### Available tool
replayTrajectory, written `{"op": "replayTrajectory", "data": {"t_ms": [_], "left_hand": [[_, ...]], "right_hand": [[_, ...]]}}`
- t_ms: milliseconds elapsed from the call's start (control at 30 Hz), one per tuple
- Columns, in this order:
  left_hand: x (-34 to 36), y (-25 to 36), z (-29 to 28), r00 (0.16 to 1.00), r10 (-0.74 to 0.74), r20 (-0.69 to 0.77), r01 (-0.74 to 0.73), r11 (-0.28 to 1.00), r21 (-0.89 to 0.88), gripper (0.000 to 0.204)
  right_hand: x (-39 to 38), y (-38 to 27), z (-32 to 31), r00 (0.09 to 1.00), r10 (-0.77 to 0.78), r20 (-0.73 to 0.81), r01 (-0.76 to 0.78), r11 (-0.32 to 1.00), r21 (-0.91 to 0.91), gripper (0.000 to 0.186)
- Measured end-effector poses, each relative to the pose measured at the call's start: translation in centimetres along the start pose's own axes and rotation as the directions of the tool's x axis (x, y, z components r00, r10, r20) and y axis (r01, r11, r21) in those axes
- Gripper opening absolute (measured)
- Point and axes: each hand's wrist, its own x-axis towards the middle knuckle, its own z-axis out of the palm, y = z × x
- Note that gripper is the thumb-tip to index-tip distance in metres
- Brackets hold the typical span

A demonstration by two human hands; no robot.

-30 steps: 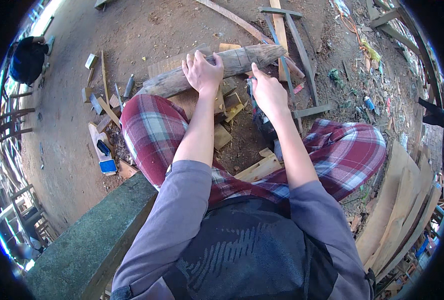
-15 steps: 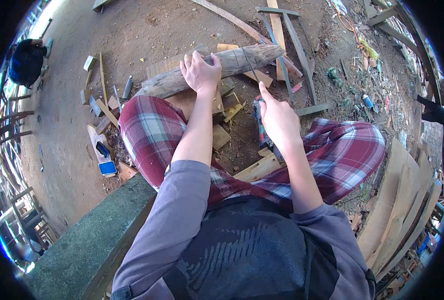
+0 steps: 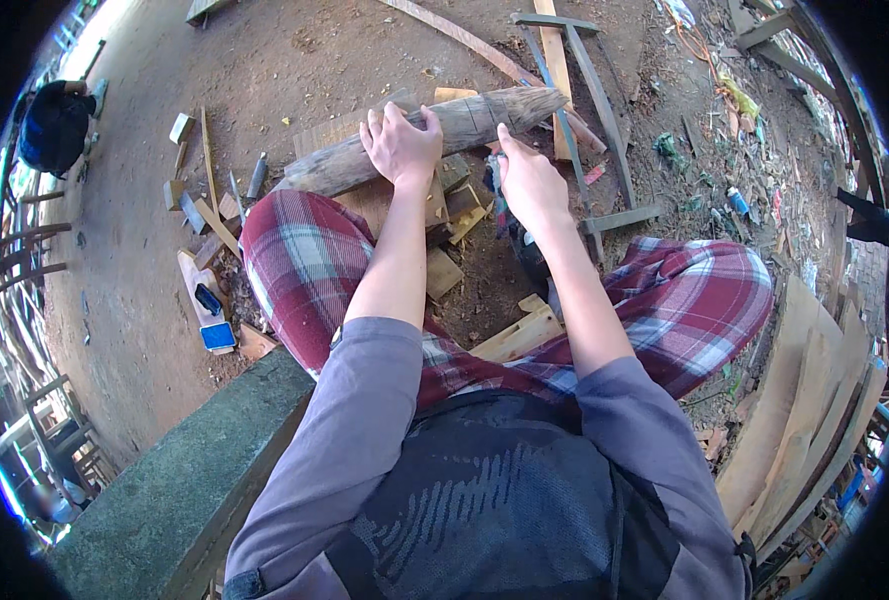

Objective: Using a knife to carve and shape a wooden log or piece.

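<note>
In the head view, your left hand lay spread wide on the log, which sat slanted over wood blocks, just beyond your left knee. Your right hand was curled narrow, index finger toward the log; what it gripped, I couldn't tell.
</note>
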Motion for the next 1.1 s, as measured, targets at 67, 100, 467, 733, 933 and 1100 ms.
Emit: {"op": "replayTrajectory", "data": {"t_ms": [67, 100, 467, 733, 933, 1100], "left_hand": [[0.0, -0.4, -0.1, 0.999, -0.023, 0.027, 0.023, 1.0, -0.008, 0.036], [0.0, -0.3, -0.1, 0.999, -0.027, 0.028, 0.027, 1.0, -0.009, 0.036], [0.2, 0.0, -0.5, 0.999, -0.024, 0.045, 0.025, 0.999, -0.031, 0.037], [0.2, -0.1, -0.4, 0.999, -0.019, 0.026, 0.02, 0.999, -0.036, 0.038], [0.2, -0.1, 0.0, 0.999, -0.025, 0.029, 0.026, 0.999, -0.044, 0.039], [0.0, -0.6, 0.4, 0.998, 0.004, -0.055, -0.003, 1.0, 0.029, 0.037]], "right_hand": [[-1.6, -1.2, -1.9, 0.997, 0.036, 0.065, -0.034, 0.999, -0.031, 0.048], [-2.9, -1.8, -3.6, 0.989, 0.082, 0.124, -0.073, 0.995, -0.07, 0.048], [-1.8, -0.8, -2.4, 0.998, 0.004, 0.062, 0.0, 0.998, -0.063, 0.047], [3.4, -0.6, 0.8, 0.998, -0.039, 0.042, 0.043, 0.994, -0.101, 0.052], [2.4, -0.9, -0.3, 0.999, -0.034, 0.014, 0.035, 0.997, -0.062, 0.053], [-3.0, -2.1, -4.5, 0.996, 0.015, 0.091, -0.007, 0.996, -0.093, 0.049]]}}
